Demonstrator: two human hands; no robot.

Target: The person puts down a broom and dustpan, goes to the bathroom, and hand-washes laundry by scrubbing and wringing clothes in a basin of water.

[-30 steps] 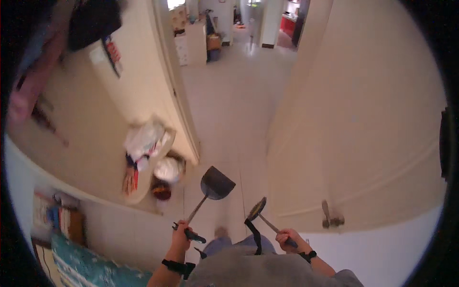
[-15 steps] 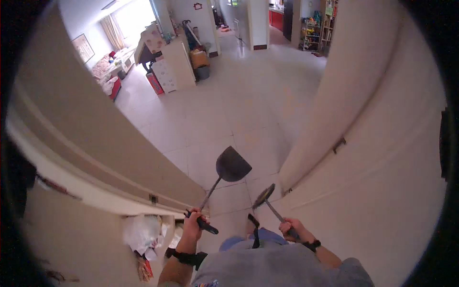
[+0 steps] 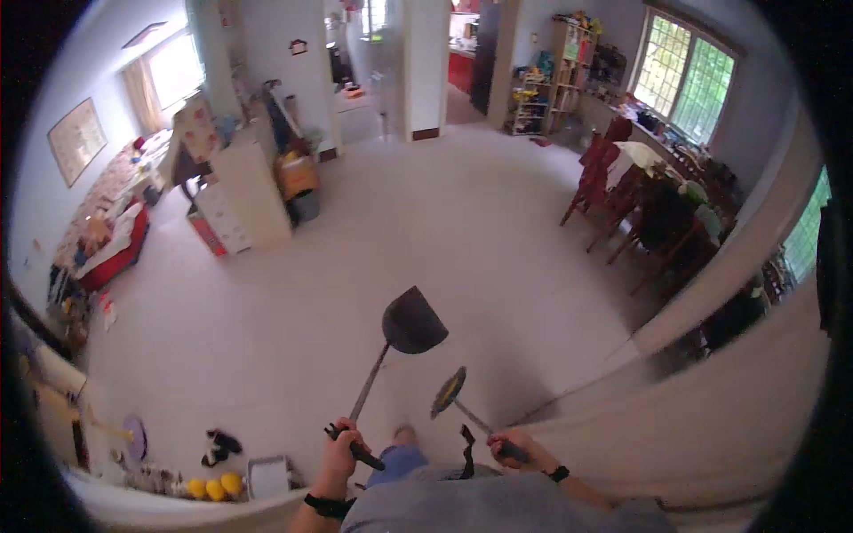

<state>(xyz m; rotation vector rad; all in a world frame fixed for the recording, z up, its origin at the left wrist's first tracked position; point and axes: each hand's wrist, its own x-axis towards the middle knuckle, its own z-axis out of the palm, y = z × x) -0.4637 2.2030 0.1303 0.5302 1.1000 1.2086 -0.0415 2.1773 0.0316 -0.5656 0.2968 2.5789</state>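
My left hand [image 3: 342, 447] is closed around the black grip of a long-handled, dark, shovel-shaped tool [image 3: 414, 322]. Its broad head is rounded toward the handle, has a straight far edge, and points forward above the floor. My right hand [image 3: 522, 451] grips the handle of a brush-like tool [image 3: 450, 393] with a dark oval head and a yellowish middle. That head is tilted, seen nearly edge-on, and sits apart from the shovel-shaped one. What either head is made of is too blurred to tell.
Pale tiled floor [image 3: 400, 222] spreads ahead. Dark red chairs [image 3: 613, 178] surround a covered table on the right. A low cabinet [image 3: 251, 191] and a grey bin [image 3: 305, 207] stand left of centre. Shoes [image 3: 220, 447] and yellow round things [image 3: 215, 487] lie lower left; a shelf rack [image 3: 530, 102] stands far back.
I have come forward out of the narrow doorway into the wide room; the table, chairs and window at right have come into view. Both tools stay in my hands, shifted slightly left in view.
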